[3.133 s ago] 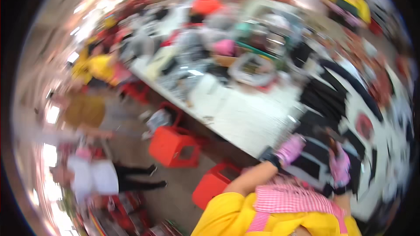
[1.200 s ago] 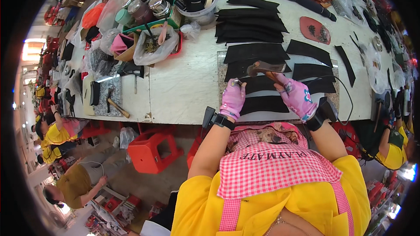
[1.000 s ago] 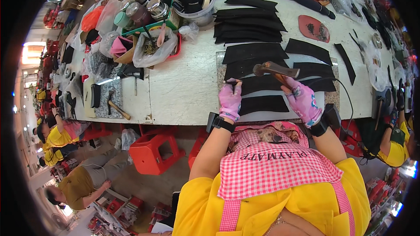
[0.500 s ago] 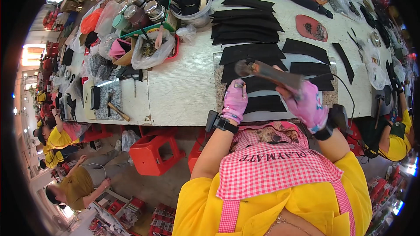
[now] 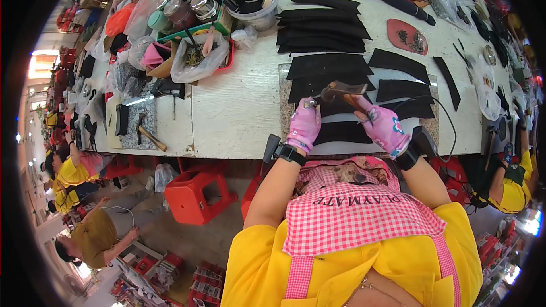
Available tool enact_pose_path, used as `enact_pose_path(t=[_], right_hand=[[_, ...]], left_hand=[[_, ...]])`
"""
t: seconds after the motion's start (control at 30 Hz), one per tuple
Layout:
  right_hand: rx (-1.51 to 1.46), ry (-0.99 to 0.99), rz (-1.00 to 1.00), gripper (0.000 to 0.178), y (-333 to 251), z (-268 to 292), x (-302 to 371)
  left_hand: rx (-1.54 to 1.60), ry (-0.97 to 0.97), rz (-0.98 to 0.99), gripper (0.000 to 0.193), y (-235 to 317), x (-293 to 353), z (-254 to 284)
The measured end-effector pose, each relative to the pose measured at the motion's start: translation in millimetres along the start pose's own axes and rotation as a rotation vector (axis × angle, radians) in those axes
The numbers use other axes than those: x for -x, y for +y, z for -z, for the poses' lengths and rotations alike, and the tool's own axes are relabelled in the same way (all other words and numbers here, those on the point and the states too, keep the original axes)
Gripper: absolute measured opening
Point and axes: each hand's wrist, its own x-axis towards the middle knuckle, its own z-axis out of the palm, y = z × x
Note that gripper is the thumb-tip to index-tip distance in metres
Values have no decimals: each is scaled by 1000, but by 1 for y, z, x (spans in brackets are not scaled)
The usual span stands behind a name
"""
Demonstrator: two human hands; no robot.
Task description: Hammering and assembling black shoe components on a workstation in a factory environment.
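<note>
Both my hands wear pink flowered gloves. My right hand (image 5: 388,131) is closed round the handle of a hammer (image 5: 342,90), its brown, worn head tilted over the black pieces. My left hand (image 5: 305,124) is a fist beside it, with the small round metal end of a punch-like tool (image 5: 311,102) showing at its top; the rest is hidden. Under and between the hands lie curved black strips (image 5: 342,132) on a pale board. Another black piece (image 5: 314,87) lies just beyond my left hand. The hammer head is close to the tool's end, seemingly apart from it.
Stacked black pieces (image 5: 321,31) lie farther back, with a red pad of small bits (image 5: 407,37) at right. A second hammer (image 5: 149,134) rests on a stone slab at left. Beyond it stand a lined tray (image 5: 199,59) and a white bucket (image 5: 259,20). A cable (image 5: 452,119) curves at right.
The hammer has swung down and away from me, its head now small and sharper near my left fist. My right hand has lowered slightly; the left fist stays nearly in place.
</note>
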Motion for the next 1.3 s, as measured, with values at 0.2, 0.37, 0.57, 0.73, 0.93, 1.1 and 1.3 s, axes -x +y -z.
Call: enact_pose_path(t=[0.2, 0.37, 0.57, 0.73, 0.93, 1.1, 1.3], right_hand=[[-98, 135, 31, 42, 11, -10, 22], [-119, 180, 93, 39, 18, -14, 43], [-128, 132, 97, 40, 14, -13, 55], [-154, 167, 191, 39, 8, -15, 50], [-115, 130, 215, 40, -4, -8, 50], [-47, 3, 138, 29, -32, 13, 47], [-653, -226, 643, 24, -42, 44, 47]], left_hand=[[-86, 124, -1, 20, -5, -9, 1], [740, -1, 522, 9, -7, 21, 31], [938, 170, 462, 17, -15, 86, 27], [802, 216, 441, 15, -11, 91, 17], [695, 199, 407, 14, -16, 93, 12], [573, 270, 211, 14, -4, 86, 12], [353, 58, 338, 22, -5, 83, 16]])
